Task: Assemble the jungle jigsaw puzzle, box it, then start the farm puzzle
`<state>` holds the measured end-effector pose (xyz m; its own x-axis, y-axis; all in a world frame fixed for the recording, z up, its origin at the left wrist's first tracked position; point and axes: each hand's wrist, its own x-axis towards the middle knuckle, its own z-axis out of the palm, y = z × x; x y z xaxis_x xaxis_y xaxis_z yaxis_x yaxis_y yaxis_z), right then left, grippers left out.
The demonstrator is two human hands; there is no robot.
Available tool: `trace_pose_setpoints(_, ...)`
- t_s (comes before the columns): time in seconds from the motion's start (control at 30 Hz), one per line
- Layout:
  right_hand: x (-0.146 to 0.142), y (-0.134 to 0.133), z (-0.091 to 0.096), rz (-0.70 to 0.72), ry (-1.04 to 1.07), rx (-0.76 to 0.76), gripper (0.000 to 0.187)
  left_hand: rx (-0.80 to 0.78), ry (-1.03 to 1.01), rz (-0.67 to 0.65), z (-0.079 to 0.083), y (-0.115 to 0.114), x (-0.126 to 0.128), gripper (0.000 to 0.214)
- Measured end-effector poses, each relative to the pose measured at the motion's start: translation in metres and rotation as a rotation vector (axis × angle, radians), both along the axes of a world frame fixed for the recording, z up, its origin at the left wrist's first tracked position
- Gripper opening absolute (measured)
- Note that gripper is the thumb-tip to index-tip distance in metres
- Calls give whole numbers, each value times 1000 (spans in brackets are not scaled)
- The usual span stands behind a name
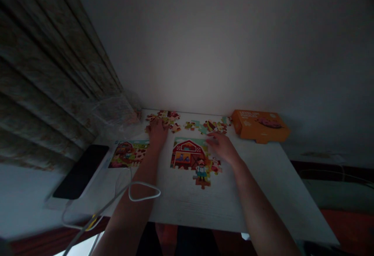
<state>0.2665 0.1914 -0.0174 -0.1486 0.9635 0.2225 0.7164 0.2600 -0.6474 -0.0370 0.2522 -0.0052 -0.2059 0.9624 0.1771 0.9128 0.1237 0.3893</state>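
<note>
A partly joined jigsaw puzzle [187, 156] lies on the white table, showing a red barn, birds and a farmer in a hat. My left hand [158, 129] reaches to the loose puzzle pieces [172, 115] at the back left, fingers spread over them. Just beside the joined puzzle's upper right edge is my right hand [222, 145], its thumb and fingers apart and pointing left; no piece shows between them. More loose pieces [214, 126] lie behind it. The reference picture card [127, 154] with the farm scene is partly covered by my left forearm.
An orange puzzle box [260, 126] stands at the back right against the wall. Clear plastic packaging [117, 113] sits at the back left by the curtain [52, 61]. A black phone [83, 172] lies on the left edge, and a white cable [143, 198] loops over my left forearm.
</note>
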Motion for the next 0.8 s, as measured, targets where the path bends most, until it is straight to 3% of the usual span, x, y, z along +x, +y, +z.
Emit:
trace_pose_setpoints(0.17, 0, -1, 1, -20, 31, -13, 20, -5, -54, 28, 0, 2, -3, 35)
trace_pose_setpoints(0.3, -3, -2, 2, -29, 21, -7, 19, 82, -176, 56, -1, 5, -6, 44)
trace_pose_setpoints(0.53, -2, -5, 6, 32, -14, -53, 29, 245, -525, 5, 0, 15, -11, 22)
trace_pose_setpoints(0.7, -6, -8, 5, 124, -70, -87, 47, 172, -941, 32, 11, 10, 3, 13)
trace_pose_setpoints(0.8, -10, -6, 6, 80, 74, -106, 43, 50, -1126, -38, 13, -6, 29, 15)
